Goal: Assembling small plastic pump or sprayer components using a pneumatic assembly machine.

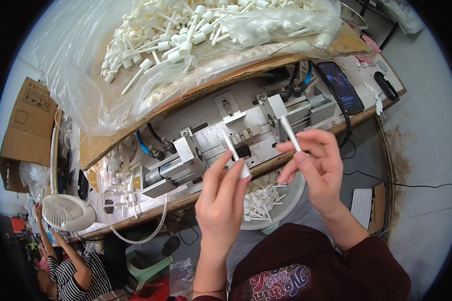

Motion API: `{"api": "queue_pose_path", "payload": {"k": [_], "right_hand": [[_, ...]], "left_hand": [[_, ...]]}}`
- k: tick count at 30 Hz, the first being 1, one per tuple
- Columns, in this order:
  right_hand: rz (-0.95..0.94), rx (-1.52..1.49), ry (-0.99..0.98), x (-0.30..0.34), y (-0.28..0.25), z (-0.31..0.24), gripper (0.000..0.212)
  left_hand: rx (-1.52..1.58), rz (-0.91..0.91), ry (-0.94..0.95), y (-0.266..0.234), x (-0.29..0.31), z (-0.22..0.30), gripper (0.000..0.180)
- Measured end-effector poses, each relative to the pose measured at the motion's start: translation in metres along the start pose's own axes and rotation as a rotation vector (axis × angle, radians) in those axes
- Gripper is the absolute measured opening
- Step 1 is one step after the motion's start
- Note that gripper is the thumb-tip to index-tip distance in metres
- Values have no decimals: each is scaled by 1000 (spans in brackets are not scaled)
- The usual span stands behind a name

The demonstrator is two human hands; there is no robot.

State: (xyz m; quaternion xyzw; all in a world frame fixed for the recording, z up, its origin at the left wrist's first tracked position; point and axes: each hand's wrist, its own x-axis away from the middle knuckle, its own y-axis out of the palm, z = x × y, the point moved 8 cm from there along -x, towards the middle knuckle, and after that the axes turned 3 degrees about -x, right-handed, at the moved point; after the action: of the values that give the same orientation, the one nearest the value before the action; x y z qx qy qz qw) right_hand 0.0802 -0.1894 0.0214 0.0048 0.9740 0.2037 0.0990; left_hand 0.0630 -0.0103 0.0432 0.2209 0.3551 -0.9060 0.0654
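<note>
The left hand (221,198) pinches one white plastic stick (235,154), the right hand (316,168) another stick (291,133), both by the metal machine (251,132). A loose pinch could drop one into the basket (295,204) below.

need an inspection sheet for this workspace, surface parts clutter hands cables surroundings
Surface: pale, worn workbench with a rough brown edge, carrying a silver metal fixture
Job's things: slim white plastic left piece and right piece; heap of white plastic pieces; more in a round, pale plastic basket
Clutter: black rectangular phone, small black object, crumpled clear plastic sheet
Hands: bare left hand pinches the left piece; bare right hand the right piece
Cables: blue tube by the fixture; thin black cable on the grey floor
Surroundings: round white fan, brown cardboard box, person in striped top, all left
</note>
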Motion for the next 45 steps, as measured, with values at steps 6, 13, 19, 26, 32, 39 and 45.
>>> {"api": "queue_pose_path", "payload": {"k": [6,13,19,26,32,39,45], "right_hand": [[-41,128,-21,-1,-6,-4,10],[-185,63,-71,-5,11,-11,36],[-240,241,23,3,18,-7,43],[-304,467,-225,11,16,-13,44],[-243,659,-359,9,25,-28,35],[-266,747,-443,5,26,-26,32],[-412,904,-565,2,46,-11,27]], "left_hand": [[-390,-96,182,20,-6,5,25],[-401,-152,155,18,-17,7,26],[-357,-156,136,18,-16,2,25],[-279,-126,121,19,-14,-4,26],[-174,-175,83,11,-8,-1,24],[2,-364,23,9,21,4,30],[53,-117,31,-25,23,-6,34]]}}
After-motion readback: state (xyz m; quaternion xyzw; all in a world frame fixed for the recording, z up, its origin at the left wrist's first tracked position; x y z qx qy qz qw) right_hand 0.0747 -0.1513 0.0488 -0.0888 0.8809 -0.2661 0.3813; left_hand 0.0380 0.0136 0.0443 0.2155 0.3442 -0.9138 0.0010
